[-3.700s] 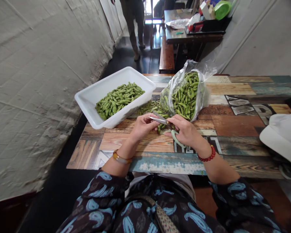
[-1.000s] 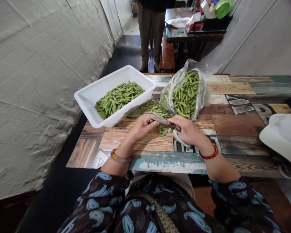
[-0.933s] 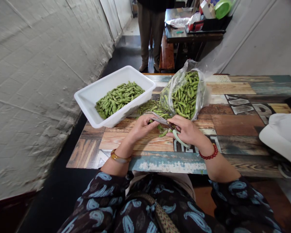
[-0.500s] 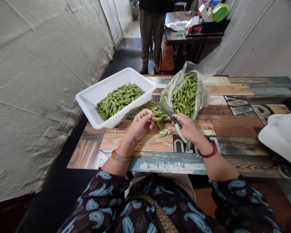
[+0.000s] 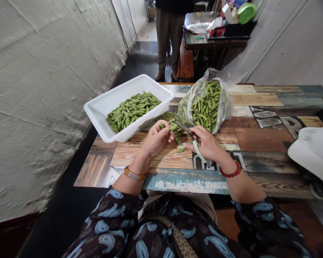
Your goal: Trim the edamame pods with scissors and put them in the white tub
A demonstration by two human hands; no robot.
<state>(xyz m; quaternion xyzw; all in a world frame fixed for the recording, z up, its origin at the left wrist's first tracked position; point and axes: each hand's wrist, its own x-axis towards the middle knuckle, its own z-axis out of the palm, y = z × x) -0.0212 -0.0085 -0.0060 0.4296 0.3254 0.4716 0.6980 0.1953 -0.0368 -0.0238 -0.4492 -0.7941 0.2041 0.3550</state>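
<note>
My left hand (image 5: 159, 136) is closed, pinching a green edamame pod (image 5: 173, 127) by one end between thumb and fingers. In my right hand (image 5: 206, 143) is a pair of scissors (image 5: 195, 145) with pale green handles; the blades point left, at the far end of that pod. Loose pods (image 5: 181, 149) lie on the table below and between my hands. Just beyond them is a pile of small trimmings (image 5: 168, 116). A clear plastic bag (image 5: 225, 107) full of pods stands open behind my right hand. To the left, a white plastic tub (image 5: 97, 123) holds many pods.
The table (image 5: 161, 157) has a patchwork wood-print top. A white cap (image 5: 313, 150) sits at its right edge. Beyond stand a person (image 5: 167, 36), a bench (image 5: 185, 64) and another table (image 5: 199, 43) bearing boxes and a green lid. A white wall (image 5: 48, 71) runs along the left.
The scissors have shifted slightly left, their blades now at the pod in my left hand. My right hand has turned a little with them. Tub and bag stay in place.
</note>
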